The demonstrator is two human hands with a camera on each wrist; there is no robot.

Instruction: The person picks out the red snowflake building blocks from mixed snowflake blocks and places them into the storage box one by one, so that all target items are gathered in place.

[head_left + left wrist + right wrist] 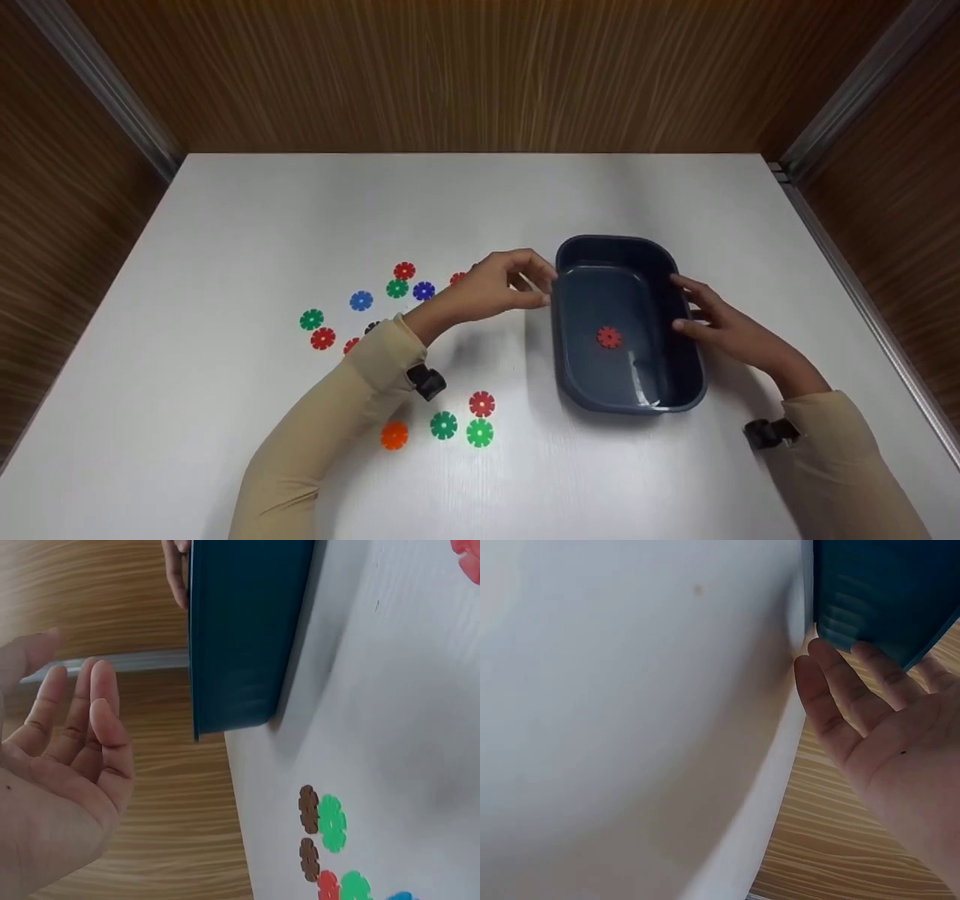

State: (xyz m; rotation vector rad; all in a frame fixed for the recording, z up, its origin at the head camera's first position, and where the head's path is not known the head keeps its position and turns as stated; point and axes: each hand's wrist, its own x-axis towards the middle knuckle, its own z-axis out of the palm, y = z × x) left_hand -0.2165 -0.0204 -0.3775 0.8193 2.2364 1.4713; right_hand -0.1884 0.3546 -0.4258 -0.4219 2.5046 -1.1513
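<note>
Looking light and stiff, the tub [634,315] suits holding by its rim. Left hand [499,289] and right hand [731,330] have fingers apart.

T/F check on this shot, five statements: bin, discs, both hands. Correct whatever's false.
1. One red disc lies inside the bin. True.
2. The orange disc is in the bin too. False: it lies on the white table.
3. In the head view, the left hand is at the bin's left side. True.
4. The right hand is among the loose discs. False: it is at the bin's right side.
5. The bin is upright, open side up. True.
</note>
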